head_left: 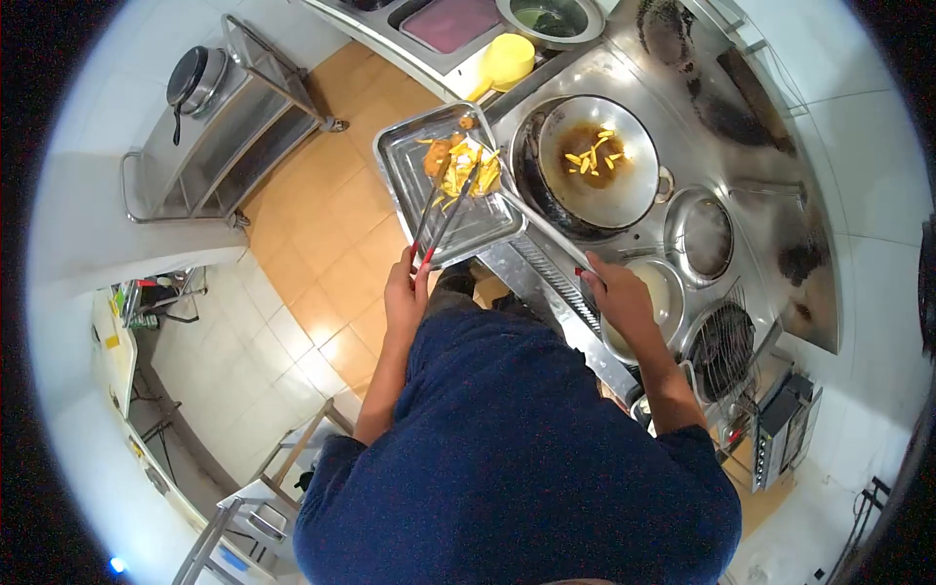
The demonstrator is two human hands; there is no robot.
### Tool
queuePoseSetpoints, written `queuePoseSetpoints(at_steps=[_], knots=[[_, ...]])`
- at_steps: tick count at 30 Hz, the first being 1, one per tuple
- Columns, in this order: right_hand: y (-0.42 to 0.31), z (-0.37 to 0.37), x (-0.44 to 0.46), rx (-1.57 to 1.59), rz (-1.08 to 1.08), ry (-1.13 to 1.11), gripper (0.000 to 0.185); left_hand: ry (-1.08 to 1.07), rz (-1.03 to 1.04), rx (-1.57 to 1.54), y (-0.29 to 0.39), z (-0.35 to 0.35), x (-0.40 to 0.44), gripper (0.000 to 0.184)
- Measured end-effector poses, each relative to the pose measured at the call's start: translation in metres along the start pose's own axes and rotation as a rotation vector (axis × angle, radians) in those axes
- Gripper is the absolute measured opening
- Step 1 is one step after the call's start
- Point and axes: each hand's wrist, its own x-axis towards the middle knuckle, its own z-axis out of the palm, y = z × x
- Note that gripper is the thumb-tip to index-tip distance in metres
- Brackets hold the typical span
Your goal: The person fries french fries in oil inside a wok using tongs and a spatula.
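Note:
My left hand [407,292] is closed round the red-tipped handles of long tongs [444,219], whose ends reach into the yellow fries [470,174] over a metal tray [400,180]. Brown fried pieces [439,156] lie beside the fries. My right hand [622,300] grips a long-handled metal utensil [551,232]; its far end meets the fries at the tray's right side, and its head is hard to make out. Right of the tray, several fries [590,161] sit in brown oil in a wok [624,195] on the stove.
A yellow dipper [507,60] rests on the counter by the tray's far corner. Near my right forearm are a pot of pale liquid [655,292], a round metal pan [704,234] and a wire rack [726,341]. A steel cart [210,161] with a pot [198,78] stands left.

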Motion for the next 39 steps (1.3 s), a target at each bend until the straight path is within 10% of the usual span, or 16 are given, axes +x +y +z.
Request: queuePoseSetpoints(at_steps=[18,24,39], knots=[[-0.015,-0.027,-0.023,-0.261,0.010,0.160,0.035,-0.026,0.066,0.050,-0.023,-0.019,-0.007,0.049],[0.013,-0.060,-0.049,0.184,0.229,0.264,0.033,-0.081,0.276,-0.064,0.013,-0.003,0.018,0.047],[0.109,-0.074,-0.036,-0.194,0.552,0.291,0.024,-0.348,0.607,0.168,0.149,0.111,0.110,0.041]])
